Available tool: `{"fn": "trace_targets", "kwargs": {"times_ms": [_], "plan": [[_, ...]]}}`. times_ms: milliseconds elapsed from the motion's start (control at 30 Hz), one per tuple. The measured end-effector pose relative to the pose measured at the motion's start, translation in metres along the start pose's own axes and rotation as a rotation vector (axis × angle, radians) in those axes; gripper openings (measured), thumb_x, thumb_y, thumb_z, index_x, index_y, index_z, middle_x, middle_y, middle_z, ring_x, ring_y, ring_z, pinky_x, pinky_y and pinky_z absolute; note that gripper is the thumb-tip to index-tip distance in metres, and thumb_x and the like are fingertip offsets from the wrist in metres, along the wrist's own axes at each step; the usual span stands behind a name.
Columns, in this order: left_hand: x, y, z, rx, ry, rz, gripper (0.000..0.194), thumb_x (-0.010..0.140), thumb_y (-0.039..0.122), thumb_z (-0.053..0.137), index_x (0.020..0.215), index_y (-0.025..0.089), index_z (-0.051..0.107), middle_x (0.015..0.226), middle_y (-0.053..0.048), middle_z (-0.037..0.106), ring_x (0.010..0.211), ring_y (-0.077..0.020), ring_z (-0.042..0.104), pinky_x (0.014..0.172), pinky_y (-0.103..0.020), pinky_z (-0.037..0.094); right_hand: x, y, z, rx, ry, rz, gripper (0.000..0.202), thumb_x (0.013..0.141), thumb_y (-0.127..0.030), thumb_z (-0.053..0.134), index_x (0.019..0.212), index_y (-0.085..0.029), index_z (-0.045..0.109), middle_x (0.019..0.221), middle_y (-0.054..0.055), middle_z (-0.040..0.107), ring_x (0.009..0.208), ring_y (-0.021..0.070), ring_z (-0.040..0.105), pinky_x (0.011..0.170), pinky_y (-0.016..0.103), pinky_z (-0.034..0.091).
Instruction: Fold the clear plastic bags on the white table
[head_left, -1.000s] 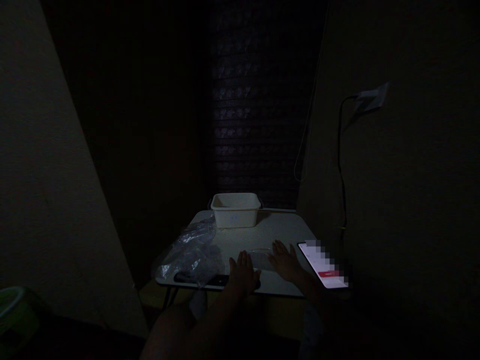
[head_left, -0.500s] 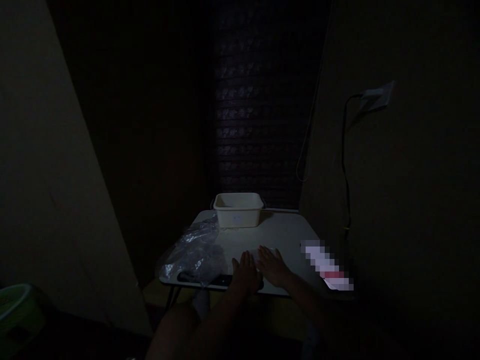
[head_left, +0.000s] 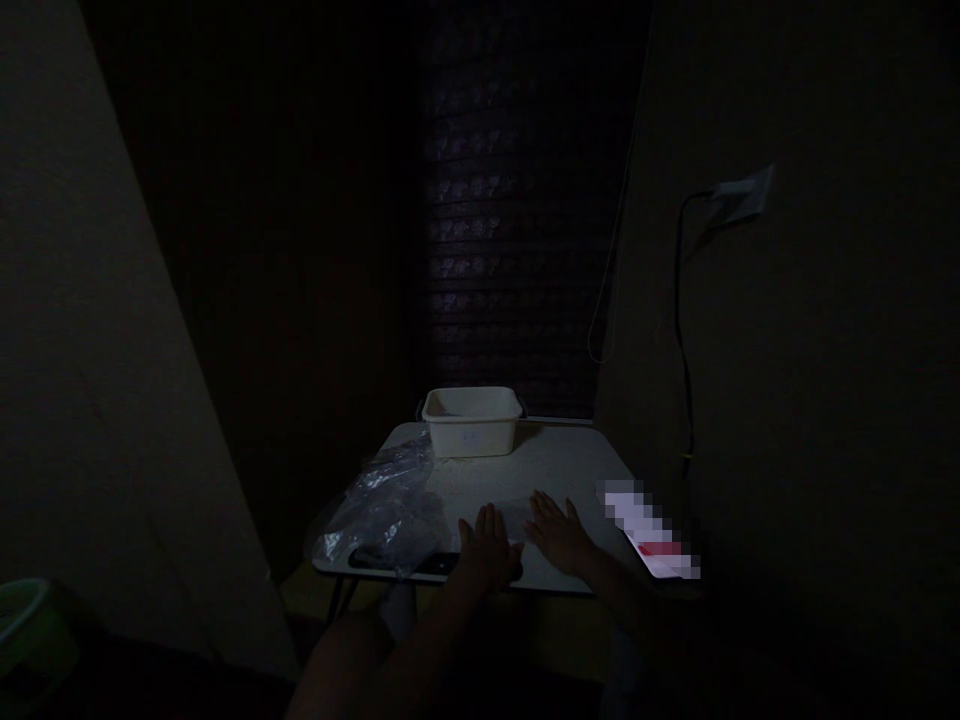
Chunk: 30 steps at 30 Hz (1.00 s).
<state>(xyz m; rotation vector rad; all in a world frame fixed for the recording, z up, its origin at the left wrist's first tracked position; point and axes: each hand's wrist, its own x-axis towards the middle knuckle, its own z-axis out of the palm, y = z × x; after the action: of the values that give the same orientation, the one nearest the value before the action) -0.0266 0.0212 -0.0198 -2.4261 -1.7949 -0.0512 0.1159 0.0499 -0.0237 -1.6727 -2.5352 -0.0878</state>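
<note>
My left hand lies flat near the front edge of the table, palm down and fingers stretched out. To its right, my right hand also rests open, fingers a little spread. Between and under them lies a thin, clear plastic sheet or bag; the dim light hides its exact outline. Left of my hands, a crumpled heap of clear plastic bags covers the table's left side and hangs over its front edge.
A white plastic basin with handles stands at the back of the table. On the right edge lies a lit, blurred-out phone-like screen. A cable hangs from a wall socket at right. A green plastic basket is on the lower left.
My right hand has slid to the right, away from my left hand, so more of the clear plastic shows between them. My left hand stays nearly in place. The view has shifted slightly.
</note>
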Motion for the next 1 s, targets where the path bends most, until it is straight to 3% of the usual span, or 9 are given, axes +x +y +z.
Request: {"fn": "trace_targets", "kwargs": {"times_ms": [200, 400, 600, 767, 1000], "plan": [[0.000, 0.001, 0.004, 0.010, 0.052, -0.018, 0.059, 0.074, 0.042, 0.004, 0.115, 0.004, 0.022, 0.121, -0.017, 0.019, 0.110, -0.0259, 0.013, 0.079, -0.052, 0.016, -0.004, 0.018, 0.005, -0.037, 0.035, 0.041, 0.059, 0.074, -0.045, 0.002, 0.117, -0.011, 0.021, 0.123, 0.010, 0.018, 0.112, 0.0179, 0.008, 0.086, 0.045, 0.002], [0.003, 0.000, 0.005, 0.011, 0.013, -0.012, 0.059, 0.074, 0.042, 0.004, 0.116, 0.004, 0.021, 0.122, -0.017, 0.018, 0.111, -0.0261, 0.013, 0.078, -0.052, 0.017, -0.002, 0.029, 0.003, -0.092, 0.051, 0.114, 0.058, 0.074, -0.044, 0.005, 0.114, -0.008, 0.027, 0.121, 0.013, 0.022, 0.112, 0.0211, 0.010, 0.083, 0.050, -0.001], [0.001, 0.002, -0.001, -0.001, -0.011, -0.028, 0.057, 0.074, 0.040, 0.008, 0.116, 0.004, 0.021, 0.122, -0.017, 0.017, 0.111, -0.0267, 0.011, 0.079, -0.052, 0.016, 0.005, -0.002, -0.015, -0.029, 0.109, 0.019, 0.057, 0.075, -0.044, 0.002, 0.115, -0.012, 0.026, 0.121, 0.010, 0.023, 0.111, 0.0187, 0.013, 0.085, 0.046, 0.002], [-0.002, 0.000, -0.007, -0.045, -0.065, 0.028, 0.052, 0.073, 0.038, 0.014, 0.117, 0.012, 0.019, 0.123, -0.013, 0.017, 0.111, -0.0261, 0.008, 0.078, -0.053, 0.015, 0.008, -0.032, -0.013, 0.058, 0.018, -0.149, 0.053, 0.076, -0.041, 0.001, 0.116, -0.016, 0.024, 0.123, 0.006, 0.020, 0.112, 0.0163, 0.011, 0.086, 0.043, 0.004], [-0.002, 0.002, -0.007, -0.013, -0.047, -0.022, 0.055, 0.074, 0.039, 0.008, 0.116, 0.006, 0.021, 0.122, -0.015, 0.017, 0.111, -0.0258, 0.011, 0.080, -0.051, 0.016, 0.005, -0.020, -0.007, 0.061, -0.037, -0.081, 0.054, 0.075, -0.041, 0.002, 0.118, -0.012, 0.018, 0.124, 0.008, 0.015, 0.112, 0.0170, 0.009, 0.086, 0.045, 0.003]]}}
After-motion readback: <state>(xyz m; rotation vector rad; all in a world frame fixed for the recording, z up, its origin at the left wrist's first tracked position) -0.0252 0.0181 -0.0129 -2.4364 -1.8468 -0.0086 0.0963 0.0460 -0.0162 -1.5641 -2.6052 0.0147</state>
